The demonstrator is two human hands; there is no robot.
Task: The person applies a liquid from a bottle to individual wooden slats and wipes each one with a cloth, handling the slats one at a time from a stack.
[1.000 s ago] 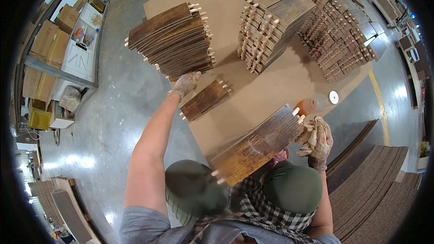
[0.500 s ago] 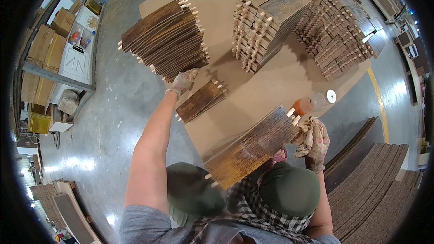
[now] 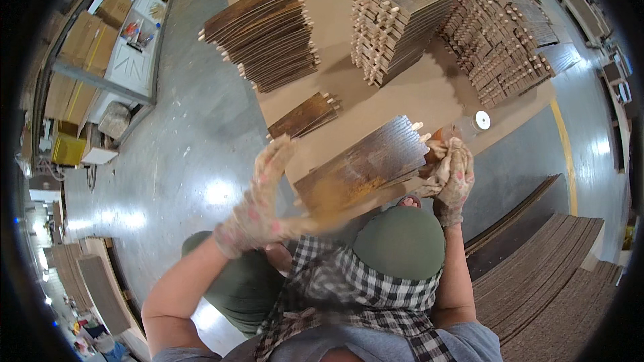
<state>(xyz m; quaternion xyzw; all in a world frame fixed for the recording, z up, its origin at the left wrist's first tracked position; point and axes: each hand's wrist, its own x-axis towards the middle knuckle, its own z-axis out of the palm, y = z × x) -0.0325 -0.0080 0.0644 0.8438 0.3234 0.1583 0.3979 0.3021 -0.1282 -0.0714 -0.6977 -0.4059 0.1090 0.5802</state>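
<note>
My left hand (image 3: 258, 204), in a stained knit glove, is beside the left end of the near stack of dark brown wooden boards (image 3: 372, 161). Its fingers and thumb are spread wide and partly blurred. Along that stack's near side, a pale, blurred board edge (image 3: 365, 202) slants up. My right hand (image 3: 456, 177), gloved too, is closed on a crumpled tan rag (image 3: 436, 161) at the stack's right end, next to light wooden pegs (image 3: 420, 132). Just beyond stands a clear bottle of orange liquid with a white cap (image 3: 481, 121).
A small pile of boards (image 3: 305, 115) lies ahead, with a taller fanned stack (image 3: 261, 37) behind it. More pegged stacks (image 3: 402, 27) stand on brown sheeting (image 3: 329, 87). Brown panels (image 3: 537, 288) lie at the right; a shelf with cartons (image 3: 87, 47) is on the left.
My left hand has come back from the fanned stack to the near boards, and its fingers have spread. A board edge there now shows tilted. My right hand keeps the rag.
</note>
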